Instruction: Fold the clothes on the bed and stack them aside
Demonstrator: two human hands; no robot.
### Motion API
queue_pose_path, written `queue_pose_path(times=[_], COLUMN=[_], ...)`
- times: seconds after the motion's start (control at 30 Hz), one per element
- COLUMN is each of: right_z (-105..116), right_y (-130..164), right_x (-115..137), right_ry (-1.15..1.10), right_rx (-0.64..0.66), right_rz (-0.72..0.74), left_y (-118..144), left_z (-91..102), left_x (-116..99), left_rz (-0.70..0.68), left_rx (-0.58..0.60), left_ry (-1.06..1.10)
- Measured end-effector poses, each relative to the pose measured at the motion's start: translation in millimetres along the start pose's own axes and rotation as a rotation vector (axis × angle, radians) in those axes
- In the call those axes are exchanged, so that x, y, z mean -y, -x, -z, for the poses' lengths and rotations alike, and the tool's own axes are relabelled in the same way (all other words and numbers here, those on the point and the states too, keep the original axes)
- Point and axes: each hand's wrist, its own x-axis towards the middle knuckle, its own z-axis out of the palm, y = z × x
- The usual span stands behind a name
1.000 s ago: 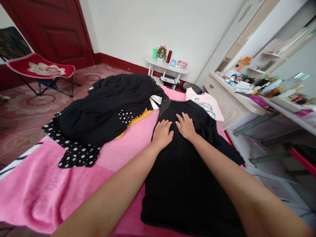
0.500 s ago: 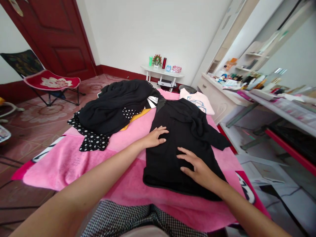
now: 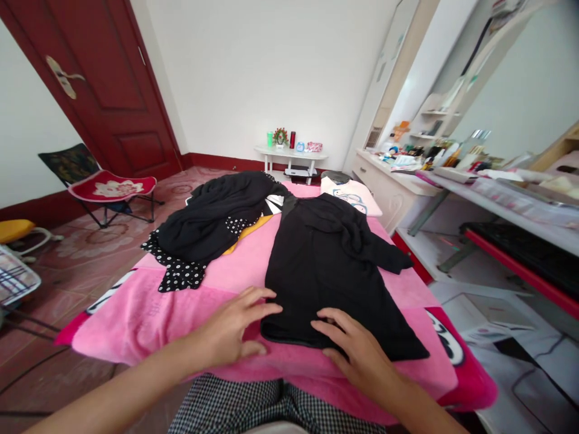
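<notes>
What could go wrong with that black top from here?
Its hem lies close to the near edge of the pink blanket, and the left hand and right hand are both by it, so a careless tug might drag the black top over the edge. The sleeve looks rumpled toward the shoulder, so folding it like that could set creases.

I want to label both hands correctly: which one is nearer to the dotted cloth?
Left. The left hand is in front of the dotted cloth, slightly to its right; the right hand is farther right, by the black garment.
</notes>
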Motion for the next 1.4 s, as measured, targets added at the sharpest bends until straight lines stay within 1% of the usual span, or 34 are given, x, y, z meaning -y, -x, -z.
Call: queue_pose_path(times=[0.07,0.17,0.23,0.3,0.37,0.43,0.5,0.57,0.63,0.67,0.7,0.77,0.83,0.87,0.93,1.0,1.03,1.1,1.17,1.23,1.33,1.4], right_z=[2.1,14.1,22.6,27.1,27.7,27.9,31.8,40.1,50.0,54.4,57.9,61.9,63.0,63.2,64.2,66.6,68.2,71.1,72.5,72.1,72.3,77.6], right_y=[-5.3,-13.5,-16.2,-16.0,-13.8,-11.4,-11.0,-14.1,-20.9,-25.4,-30.4,-41.0,-50.7,-54.8,-60.6,-63.1,-63.2,-62.1,-60.1,-58.9,-60.1,-63.2], right_x=[0.2,3.0,5.8,8.0,9.3,10.2,10.7,9.9,5.7,1.6,-4.1,-20.9,-44.3,-58.0,-87.3,-115.9,-128.8,-149.6,-163.1,-170.7,-178.2,-184.7], right_ry=[-0.011,-0.047,-0.069,-0.093,-0.115,-0.136,-0.169,-0.220,-0.257,-0.262,-0.261,-0.248,-0.232,-0.220,-0.194,-0.208,-0.241,-0.351,-0.464,-0.535,-0.529,-0.417], right_rx=[-0.041,-0.085,-0.125,-0.151,-0.099,0.008,0.111,0.173,0.173,0.145,0.106,0.015,-0.074,-0.119,-0.213,-0.293,-0.323,-0.367,-0.407,-0.444,-0.455,-0.496], right_rz=[0.019,0.031,0.021,0.006,-0.003,-0.017,-0.036,-0.068,-0.107,-0.123,-0.137,-0.160,-0.191,-0.210,-0.246,-0.307,-0.355,-0.472,-0.574,-0.627,-0.656,-0.646], left_y=[-0.6,-10.1,-16.0,-19.0,-19.5,-19.9,-23.8,-34.7,-55.1,-68.6,-84.0,-117.9,-151.4,-166.7,-192.7,-212.2,-219.7,-230.7,-236.8,-238.4,-234.1,-229.5], left_z=[-5.4,-1.9,4.6,8.1,6.9,5.0,8.1,17.2,26.6,29.1,29.2,21.8,7.0,-1.5,-17.5,-30.1,-34.8,-41.8,-46.5,-49.7,-51.5,-51.2], left_x=[-1.7,-7.2,-13.3,-18.7,-22.3,-25.5,-30.0,-35.2,-37.9,-37.1,-34.4,-23.1,-5.5,4.4,24.0,40.4,46.9,56.3,61.8,64.8,67.7,69.6], left_rz=[-0.082,-0.171,-0.183,-0.159,-0.134,-0.120,-0.105,-0.077,-0.050,-0.036,-0.024,0.002,0.037,0.066,0.170,0.283,0.325,0.367,0.381,0.373,0.315,0.269], left_rx=[-0.022,-0.052,-0.061,-0.047,0.026,0.131,0.223,0.322,0.394,0.384,0.337,0.151,-0.030,-0.094,-0.171,-0.196,-0.202,-0.215,-0.225,-0.233,-0.253,-0.261], left_ry=[-0.130,-0.189,-0.188,-0.182,-0.172,-0.176,-0.185,-0.137,-0.041,-0.004,0.014,-0.014,-0.075,-0.112,-0.195,-0.265,-0.287,-0.306,-0.307,-0.309,-0.296,-0.261])
